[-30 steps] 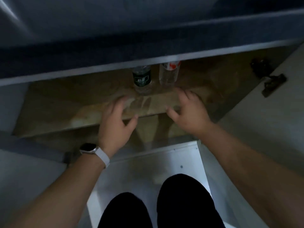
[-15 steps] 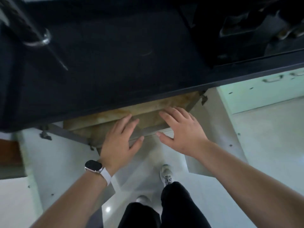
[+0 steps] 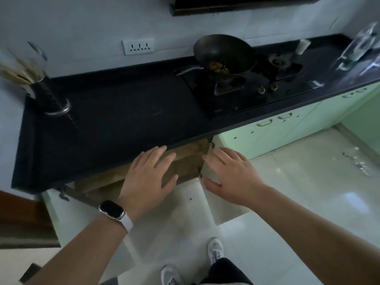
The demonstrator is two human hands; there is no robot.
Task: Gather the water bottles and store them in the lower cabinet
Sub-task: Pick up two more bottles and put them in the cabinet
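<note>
The lower cabinet (image 3: 186, 161) stands open under the black countertop, showing a strip of brown wooden shelf. The two bottles inside are hidden by the counter edge from this height. My left hand (image 3: 147, 178), with a watch on its wrist, hovers flat and empty in front of the opening. My right hand (image 3: 231, 174) is also empty with fingers spread, over the open right door (image 3: 224, 204). A clear water bottle (image 3: 357, 49) stands at the far right end of the counter, blurred. A crushed clear plastic piece (image 3: 358, 163) lies on the floor to the right.
The black countertop (image 3: 115, 120) carries a chopstick holder (image 3: 44, 92) at the left and a gas hob with a wok (image 3: 223, 54). The open left door (image 3: 61, 210) juts out. Closed green cabinets (image 3: 287, 128) run rightward. My feet (image 3: 214, 250) stand on glossy tile.
I have risen from a crouch: the view lifted from inside the cabinet to above the counter. Both empty hands drew back from the shelf, and the stored bottles dropped out of sight.
</note>
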